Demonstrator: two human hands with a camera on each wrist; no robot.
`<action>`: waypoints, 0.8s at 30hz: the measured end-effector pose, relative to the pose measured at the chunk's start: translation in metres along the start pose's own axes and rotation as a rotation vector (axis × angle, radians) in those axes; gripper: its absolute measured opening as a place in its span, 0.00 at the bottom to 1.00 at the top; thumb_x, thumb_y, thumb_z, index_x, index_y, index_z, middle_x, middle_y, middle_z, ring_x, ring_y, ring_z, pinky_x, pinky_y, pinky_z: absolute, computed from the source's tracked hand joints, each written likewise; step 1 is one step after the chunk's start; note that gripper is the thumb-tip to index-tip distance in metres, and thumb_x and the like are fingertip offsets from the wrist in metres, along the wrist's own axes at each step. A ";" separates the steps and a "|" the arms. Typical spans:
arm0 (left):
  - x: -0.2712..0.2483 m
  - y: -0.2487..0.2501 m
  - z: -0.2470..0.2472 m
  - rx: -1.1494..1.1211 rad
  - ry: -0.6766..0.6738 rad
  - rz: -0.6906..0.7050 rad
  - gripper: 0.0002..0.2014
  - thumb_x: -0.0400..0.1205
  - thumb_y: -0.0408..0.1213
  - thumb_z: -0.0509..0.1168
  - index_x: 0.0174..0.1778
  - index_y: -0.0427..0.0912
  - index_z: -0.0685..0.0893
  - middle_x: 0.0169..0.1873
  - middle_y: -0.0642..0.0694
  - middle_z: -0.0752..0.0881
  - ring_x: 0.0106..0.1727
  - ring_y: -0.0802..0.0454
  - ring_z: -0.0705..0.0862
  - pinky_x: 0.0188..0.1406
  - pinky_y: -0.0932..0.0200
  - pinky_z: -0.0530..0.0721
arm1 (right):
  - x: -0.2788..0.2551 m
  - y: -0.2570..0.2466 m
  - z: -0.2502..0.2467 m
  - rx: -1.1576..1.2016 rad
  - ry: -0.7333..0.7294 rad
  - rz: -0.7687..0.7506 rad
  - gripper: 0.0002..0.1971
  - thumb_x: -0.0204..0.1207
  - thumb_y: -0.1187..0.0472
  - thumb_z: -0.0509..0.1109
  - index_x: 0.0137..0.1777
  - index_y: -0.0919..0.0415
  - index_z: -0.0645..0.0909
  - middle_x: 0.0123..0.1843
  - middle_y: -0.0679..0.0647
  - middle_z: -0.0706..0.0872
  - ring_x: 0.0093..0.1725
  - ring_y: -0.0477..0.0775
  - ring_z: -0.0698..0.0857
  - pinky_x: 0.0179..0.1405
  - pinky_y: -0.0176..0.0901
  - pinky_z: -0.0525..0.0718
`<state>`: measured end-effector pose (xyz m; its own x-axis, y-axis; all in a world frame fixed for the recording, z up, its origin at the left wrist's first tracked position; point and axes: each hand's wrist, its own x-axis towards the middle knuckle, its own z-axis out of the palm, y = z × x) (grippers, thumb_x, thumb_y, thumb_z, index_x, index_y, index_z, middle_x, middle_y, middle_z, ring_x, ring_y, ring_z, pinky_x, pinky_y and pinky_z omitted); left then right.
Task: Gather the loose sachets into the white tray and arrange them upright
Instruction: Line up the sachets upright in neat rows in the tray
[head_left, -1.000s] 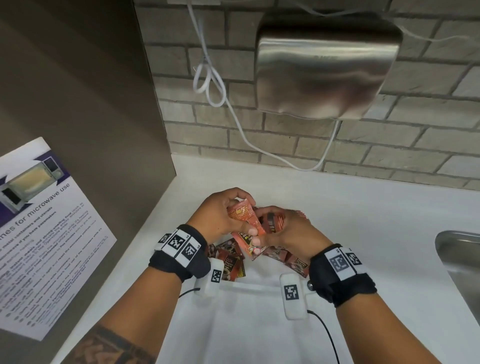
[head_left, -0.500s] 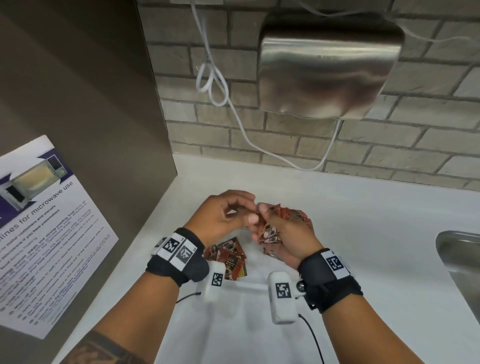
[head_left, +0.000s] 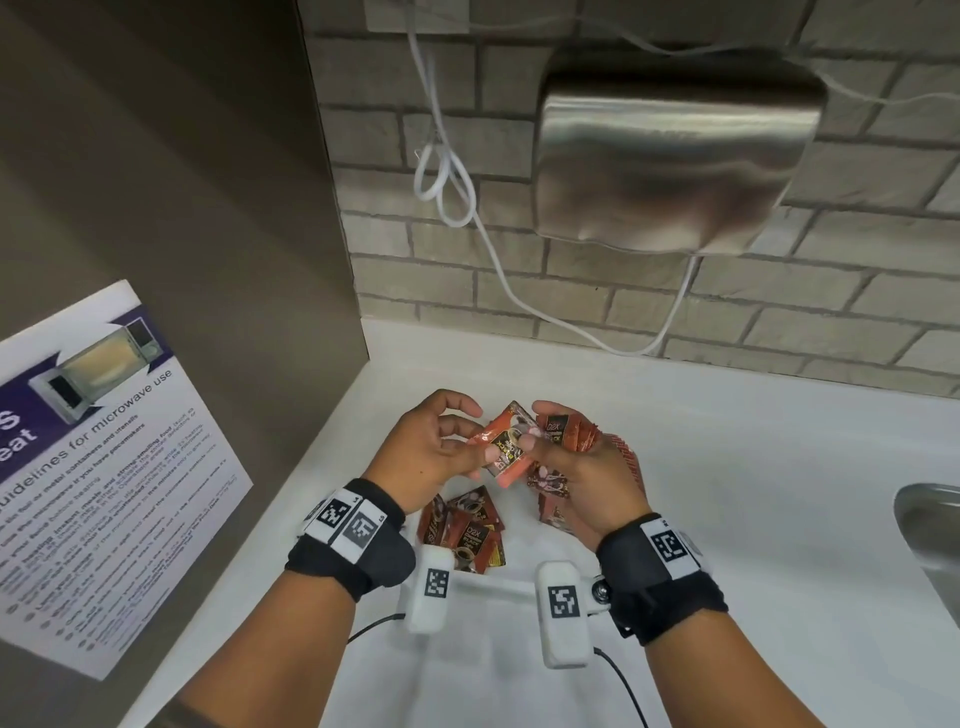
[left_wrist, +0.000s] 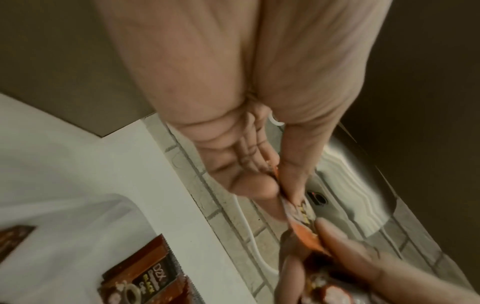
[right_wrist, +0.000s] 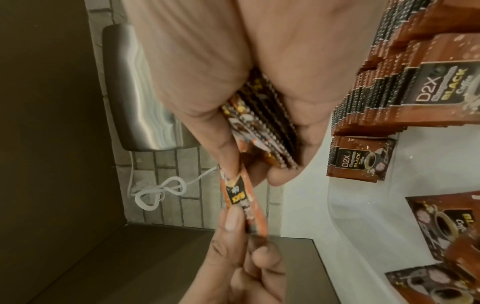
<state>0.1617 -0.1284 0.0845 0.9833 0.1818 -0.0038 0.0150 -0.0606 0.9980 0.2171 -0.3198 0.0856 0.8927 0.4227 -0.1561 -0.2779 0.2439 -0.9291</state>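
Note:
Both hands hover over the white tray on the counter. My left hand pinches one end of an orange-brown coffee sachet, and the thumb of my right hand presses on its other end. The right hand also grips a stack of sachets in its palm. Several loose sachets lie flat in the tray's left part. A row of upright sachets stands in the tray under the right hand, mostly hidden in the head view.
A steel hand dryer with a white cable hangs on the brick wall behind. A brown panel with a microwave notice closes off the left. A steel sink sits at the right edge of the counter.
The left hand had let go half a second ago; now it pinches an orange sachet between both hands again. The hands and the right hand's stack sit slightly higher.

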 end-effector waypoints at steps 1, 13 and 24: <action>0.001 0.001 0.000 -0.022 0.032 0.017 0.19 0.76 0.23 0.76 0.57 0.42 0.79 0.45 0.39 0.90 0.39 0.50 0.89 0.38 0.56 0.86 | -0.001 0.000 0.000 -0.021 -0.025 -0.001 0.20 0.75 0.71 0.76 0.66 0.62 0.83 0.57 0.63 0.91 0.56 0.61 0.91 0.44 0.46 0.89; -0.007 0.030 0.023 0.200 -0.103 0.186 0.07 0.80 0.26 0.73 0.47 0.42 0.89 0.47 0.43 0.90 0.39 0.46 0.88 0.43 0.41 0.90 | -0.012 -0.006 0.004 -0.118 -0.322 0.110 0.14 0.77 0.72 0.74 0.61 0.74 0.83 0.49 0.72 0.86 0.53 0.69 0.89 0.55 0.55 0.88; -0.010 0.028 0.047 0.798 -0.377 0.384 0.38 0.71 0.39 0.80 0.73 0.66 0.72 0.75 0.60 0.70 0.72 0.59 0.75 0.71 0.53 0.79 | -0.004 -0.004 0.001 0.106 -0.254 0.202 0.11 0.76 0.78 0.66 0.56 0.72 0.82 0.53 0.67 0.88 0.57 0.62 0.89 0.46 0.54 0.88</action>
<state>0.1608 -0.1783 0.1098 0.9385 -0.3082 0.1560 -0.3379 -0.7254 0.5996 0.2140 -0.3218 0.0905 0.7026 0.6724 -0.2331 -0.4877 0.2164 -0.8458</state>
